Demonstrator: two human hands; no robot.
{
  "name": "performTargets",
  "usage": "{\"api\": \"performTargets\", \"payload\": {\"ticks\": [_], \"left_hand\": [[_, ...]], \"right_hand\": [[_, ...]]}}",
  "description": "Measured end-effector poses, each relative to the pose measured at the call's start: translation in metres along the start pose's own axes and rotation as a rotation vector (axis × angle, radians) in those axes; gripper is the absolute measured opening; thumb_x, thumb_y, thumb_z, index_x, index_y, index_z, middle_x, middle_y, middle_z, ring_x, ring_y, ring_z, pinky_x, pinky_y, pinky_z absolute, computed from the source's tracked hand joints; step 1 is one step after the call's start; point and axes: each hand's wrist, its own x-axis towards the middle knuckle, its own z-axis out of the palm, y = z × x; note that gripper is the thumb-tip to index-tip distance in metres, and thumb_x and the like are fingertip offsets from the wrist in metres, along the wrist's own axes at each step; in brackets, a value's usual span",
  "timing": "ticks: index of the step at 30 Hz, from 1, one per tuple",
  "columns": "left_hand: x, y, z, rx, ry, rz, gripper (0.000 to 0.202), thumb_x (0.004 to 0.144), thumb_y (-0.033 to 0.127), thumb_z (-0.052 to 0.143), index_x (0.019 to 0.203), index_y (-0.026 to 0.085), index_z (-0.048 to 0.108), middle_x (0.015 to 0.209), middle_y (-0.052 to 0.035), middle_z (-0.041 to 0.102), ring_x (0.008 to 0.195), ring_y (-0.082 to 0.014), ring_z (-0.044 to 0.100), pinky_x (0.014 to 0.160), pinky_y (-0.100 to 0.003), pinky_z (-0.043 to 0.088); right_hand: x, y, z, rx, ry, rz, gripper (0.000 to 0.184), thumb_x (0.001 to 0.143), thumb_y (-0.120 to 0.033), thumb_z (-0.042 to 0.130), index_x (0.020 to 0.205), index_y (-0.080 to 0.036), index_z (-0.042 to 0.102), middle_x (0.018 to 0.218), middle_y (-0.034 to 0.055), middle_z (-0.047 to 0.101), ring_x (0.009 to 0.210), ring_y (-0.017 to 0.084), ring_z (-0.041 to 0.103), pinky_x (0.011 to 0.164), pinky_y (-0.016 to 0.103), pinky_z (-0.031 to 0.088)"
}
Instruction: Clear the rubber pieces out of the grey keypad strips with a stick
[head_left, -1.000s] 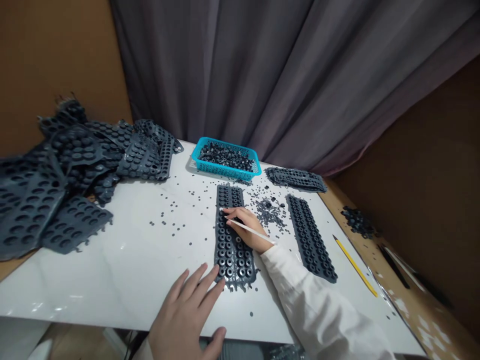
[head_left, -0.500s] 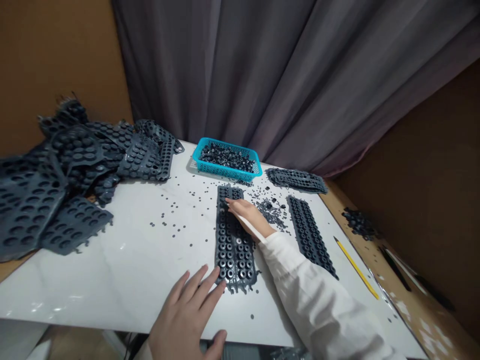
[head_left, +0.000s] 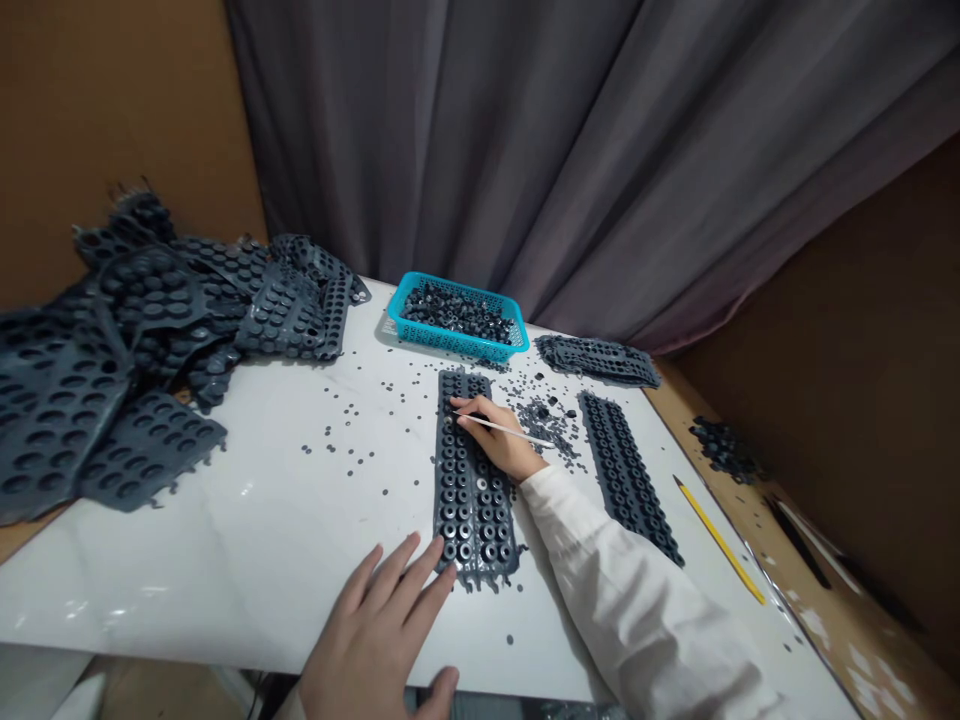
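Observation:
A dark grey rubber sheet (head_left: 454, 520) with rows of round, ring-topped knobs lies lengthwise in front of me on the white table. My left hand (head_left: 379, 620) is open, palm down, its fingertips at the sheet's near left corner. Toward the sheet's far end, my right hand (head_left: 499, 435) is closed around a thin white stick (head_left: 517, 432), whose tip points at the left rows. What the tip touches is too small to make out. The right hand covers part of the middle rows. Small dark discs (head_left: 544, 420) are scattered right of that hand.
A turquoise basket (head_left: 457, 345) full of small dark parts stands at the back. Similar sheets are heaped at left (head_left: 165, 300). Another knobbed sheet (head_left: 630, 475), a folded bundle (head_left: 596, 360) and a yellow pencil (head_left: 720, 540) lie at right.
The white stick has swung from slanting toward my wrist to lying flatter, its rear end pointing right. My right hand remains over the same part of the sheet; the left stays put.

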Motion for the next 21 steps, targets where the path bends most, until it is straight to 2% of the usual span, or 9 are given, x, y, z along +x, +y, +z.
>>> {"api": "performTargets", "payload": {"ticks": [9, 14, 21], "left_hand": [[-0.001, 0.0, 0.002, 0.012, -0.016, 0.009, 0.059, 0.074, 0.038, 0.051, 0.132, 0.026, 0.047, 0.142, 0.0011, 0.041, 0.124, -0.0247, 0.04, 0.104, -0.038, 0.022], [-0.001, 0.0, 0.002, 0.009, -0.018, 0.009, 0.059, 0.074, 0.036, 0.051, 0.131, 0.025, 0.047, 0.142, 0.0006, 0.041, 0.125, -0.0244, 0.039, 0.106, -0.037, 0.019], [0.0, 0.0, 0.0, -0.013, 0.017, -0.008, 0.056, 0.072, 0.034, 0.052, 0.127, 0.025, 0.051, 0.139, 0.0007, 0.045, 0.123, -0.024, 0.041, 0.106, -0.037, 0.02]], "right_hand": [[0.0, -0.003, -0.003, -0.016, -0.036, -0.014, 0.01, 0.091, -0.027, 0.048, 0.089, -0.021, 0.056, 0.11, 0.0108, 0.067, 0.107, 0.021, 0.062, 0.089, 0.037, 0.049], [0.009, 0.002, -0.004, -0.081, -0.056, -0.015, 0.011, 0.089, -0.026, 0.048, 0.087, -0.022, 0.058, 0.11, 0.0086, 0.067, 0.103, 0.022, 0.062, 0.087, 0.036, 0.049], [0.028, 0.012, -0.014, -0.078, 0.084, 0.023, 0.012, 0.091, -0.03, 0.045, 0.089, -0.022, 0.054, 0.11, 0.0097, 0.066, 0.109, 0.024, 0.06, 0.09, 0.039, 0.046]]}}
